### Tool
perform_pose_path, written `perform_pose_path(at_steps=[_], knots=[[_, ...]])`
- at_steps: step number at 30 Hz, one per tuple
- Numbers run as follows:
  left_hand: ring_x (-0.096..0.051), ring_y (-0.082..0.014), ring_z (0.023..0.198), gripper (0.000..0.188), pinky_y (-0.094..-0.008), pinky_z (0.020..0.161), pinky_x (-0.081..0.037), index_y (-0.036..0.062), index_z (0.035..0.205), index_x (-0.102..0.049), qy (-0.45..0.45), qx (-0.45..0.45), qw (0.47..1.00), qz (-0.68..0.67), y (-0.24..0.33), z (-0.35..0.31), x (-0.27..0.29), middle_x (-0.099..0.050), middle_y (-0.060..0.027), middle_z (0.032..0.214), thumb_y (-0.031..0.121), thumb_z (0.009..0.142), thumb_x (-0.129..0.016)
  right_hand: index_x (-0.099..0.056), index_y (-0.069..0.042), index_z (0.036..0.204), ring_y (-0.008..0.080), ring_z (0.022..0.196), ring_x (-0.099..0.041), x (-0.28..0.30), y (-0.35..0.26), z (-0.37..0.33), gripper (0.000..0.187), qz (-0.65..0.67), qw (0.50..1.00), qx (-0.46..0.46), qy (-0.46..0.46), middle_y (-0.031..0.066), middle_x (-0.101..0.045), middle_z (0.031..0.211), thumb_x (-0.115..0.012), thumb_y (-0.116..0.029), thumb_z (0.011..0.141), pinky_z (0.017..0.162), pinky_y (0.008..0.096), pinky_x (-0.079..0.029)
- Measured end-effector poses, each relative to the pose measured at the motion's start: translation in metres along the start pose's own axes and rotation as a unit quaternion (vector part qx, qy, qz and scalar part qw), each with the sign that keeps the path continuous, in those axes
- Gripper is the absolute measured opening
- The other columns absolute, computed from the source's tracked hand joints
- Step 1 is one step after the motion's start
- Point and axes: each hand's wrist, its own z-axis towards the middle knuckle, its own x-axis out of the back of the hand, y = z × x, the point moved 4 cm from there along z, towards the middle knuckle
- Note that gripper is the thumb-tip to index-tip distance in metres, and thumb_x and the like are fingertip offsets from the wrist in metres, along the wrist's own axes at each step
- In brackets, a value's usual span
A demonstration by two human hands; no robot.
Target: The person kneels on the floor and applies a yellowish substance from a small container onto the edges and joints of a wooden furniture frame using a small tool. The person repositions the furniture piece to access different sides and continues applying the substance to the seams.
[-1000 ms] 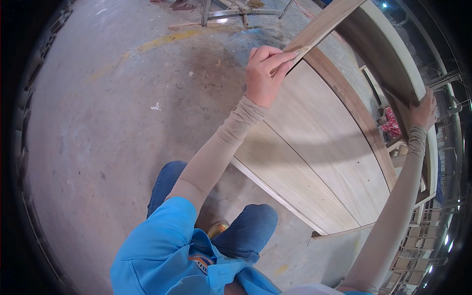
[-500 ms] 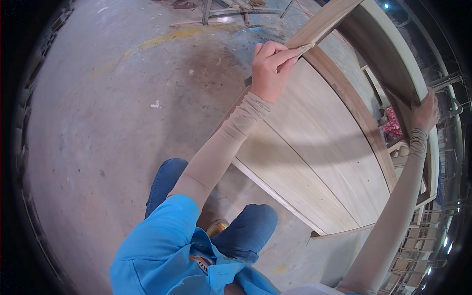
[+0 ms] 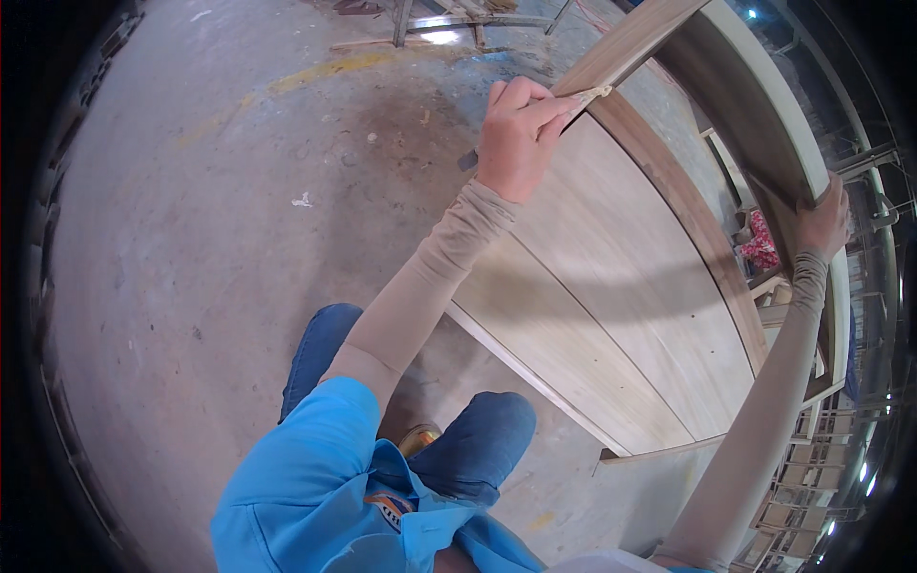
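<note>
My left hand (image 3: 516, 138) pinches a thin scraper-like tool (image 3: 583, 96), its tip carrying a pale, putty-like dab. That tip meets the wooden rail (image 3: 621, 48) near its joint with a darker curved strip (image 3: 659, 172). A grey end sticks out behind the hand, probably the same tool's. My right hand (image 3: 823, 218) is wrapped around the pale curved outer rail (image 3: 778, 86) of the same wooden furniture piece; some of its fingers are hidden. Between my arms stretches the broad pale wooden panel (image 3: 611, 286), with a seam along it and several small dark dots.
Stained concrete floor (image 3: 191, 286) spreads to the left, with a white scrap (image 3: 302, 200) on it. A metal-legged stand (image 3: 449, 21) is at the far side. Stacked wooden parts (image 3: 807, 468) are at the right, and red patterned cloth (image 3: 759, 241) shows behind the frame. My knees (image 3: 487, 439) are close below the panel.
My left hand has shifted slightly left and turned a little, and the pale dab on the tool's tip looks more bunched up. My right hand keeps its place on the rail.
</note>
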Motion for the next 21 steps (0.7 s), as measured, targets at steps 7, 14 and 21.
perform_pose_path(at_steps=[7,14,21], knots=[[-0.05,-0.0202,0.081,0.026,-0.0304,0.072,-0.043,0.0112,0.094,-0.073,0.021,-0.002,0.999,-0.029,-0.001,0.0,-0.009,-0.059,-0.0019,0.083,-0.002,0.072,-0.068,-0.047,-0.027,0.121,0.0296,0.115,-0.053,0.002,0.003,0.002,0.054,0.016,1.0,0.012,0.017,0.0022,-0.055,0.121,-0.07,-0.02,0.073,0.089,0.0521,-0.043],[-0.048,-0.0223,0.078,0.023,-0.0322,0.071,-0.043,0.0113,0.092,-0.072,-0.035,0.004,0.998,-0.052,0.001,-0.002,-0.012,-0.056,-0.0015,0.081,0.0,0.073,-0.068,-0.048,-0.026,0.12,0.0297,0.113,-0.053,0.005,0.004,0.003,0.053,0.015,1.0,0.018,0.005,0.0023,-0.055,0.119,-0.07,-0.02,0.072,0.088,0.05,-0.044],[-0.05,-0.02,0.076,0.024,-0.0301,0.071,-0.043,0.0106,0.094,-0.073,-0.01,-0.006,0.999,-0.046,-0.004,0.006,-0.008,-0.059,-0.0015,0.079,-0.001,0.074,-0.067,-0.047,-0.023,0.122,0.0307,0.112,-0.053,0.012,-0.006,0.002,0.057,0.027,0.999,0.024,0.001,0.0042,-0.056,0.118,-0.072,-0.019,0.07,0.088,0.0486,-0.044]])
